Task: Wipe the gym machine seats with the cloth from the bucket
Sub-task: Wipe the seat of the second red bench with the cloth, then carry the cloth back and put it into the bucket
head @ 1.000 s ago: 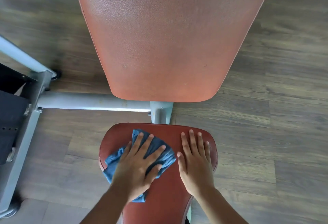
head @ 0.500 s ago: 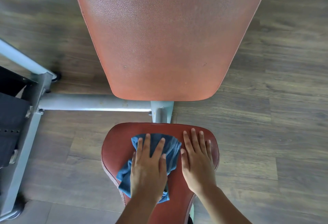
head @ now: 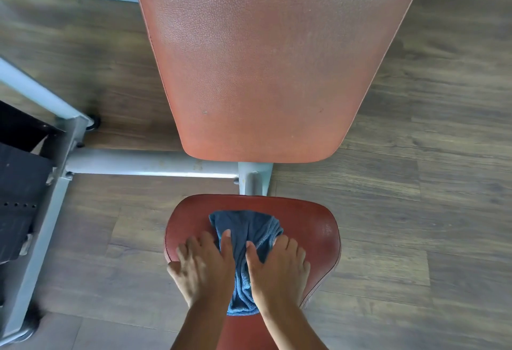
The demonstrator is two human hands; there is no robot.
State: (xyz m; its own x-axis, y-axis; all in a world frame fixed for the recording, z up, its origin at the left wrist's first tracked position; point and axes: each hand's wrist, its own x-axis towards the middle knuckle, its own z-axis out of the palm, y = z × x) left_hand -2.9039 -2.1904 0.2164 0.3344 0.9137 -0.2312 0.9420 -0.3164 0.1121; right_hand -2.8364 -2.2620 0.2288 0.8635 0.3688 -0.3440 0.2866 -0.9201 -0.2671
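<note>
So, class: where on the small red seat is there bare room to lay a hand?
Bare: the seat right of the cloth, past the right hand; also the far-left corner beyond the left hand. Crowded: the near middle.

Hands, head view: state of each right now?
Left hand: open, flat on the seat, thumb on the blue cloth.
Right hand: open, pressing the cloth's right edge.

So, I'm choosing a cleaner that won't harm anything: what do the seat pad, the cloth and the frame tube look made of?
Seat pad: likely vinyl or faux leather, reddish-brown, with a pebbled grain and a soft sheen.
Cloth: probably microfibre or terry, blue, with a fuzzy nap; it bunches softly.
Frame tube: looks like painted metal, light grey and smooth, with a glossy highlight and small scuffs.
</note>
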